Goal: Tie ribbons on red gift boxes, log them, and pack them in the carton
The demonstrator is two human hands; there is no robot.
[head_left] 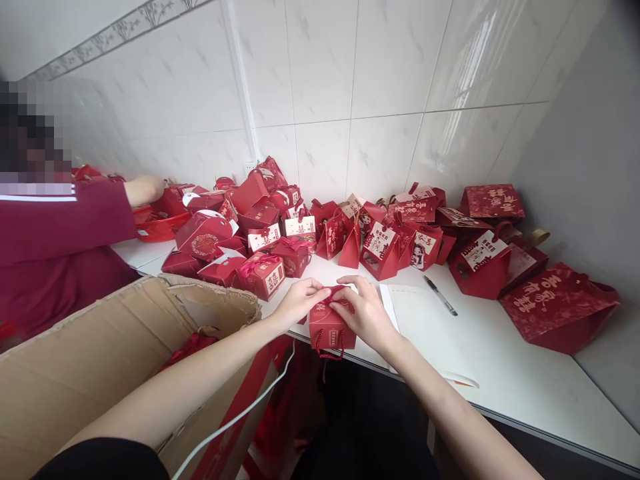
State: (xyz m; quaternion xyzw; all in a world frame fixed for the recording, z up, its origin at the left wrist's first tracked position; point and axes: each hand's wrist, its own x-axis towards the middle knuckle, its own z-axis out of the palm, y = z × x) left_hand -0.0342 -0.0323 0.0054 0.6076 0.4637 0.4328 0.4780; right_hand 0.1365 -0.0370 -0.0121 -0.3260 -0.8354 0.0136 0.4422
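Note:
Right in front of me a small red gift box [333, 325] stands at the table's front edge, with a twisted red cord handle [330, 355] hanging down its near side. On top of it lies a dark red ribbon [336, 291]. My left hand [303, 301] pinches the ribbon from the left, thumb and fingers together. My right hand [365, 310] has its fingers closed on the ribbon from the right, the palm beside the box. Where the two thumbs meet, the fingers partly hide the ribbon.
Many red boxes [263, 275] crowd the table [525, 380] at the back left and along the wall; larger bags [560, 307] stand right. A pen [440, 295] lies on white paper [425, 320]. An open carton [125, 320] and a white cable [240, 420] are near left. A co-worker's sleeve [65, 227] shows far left.

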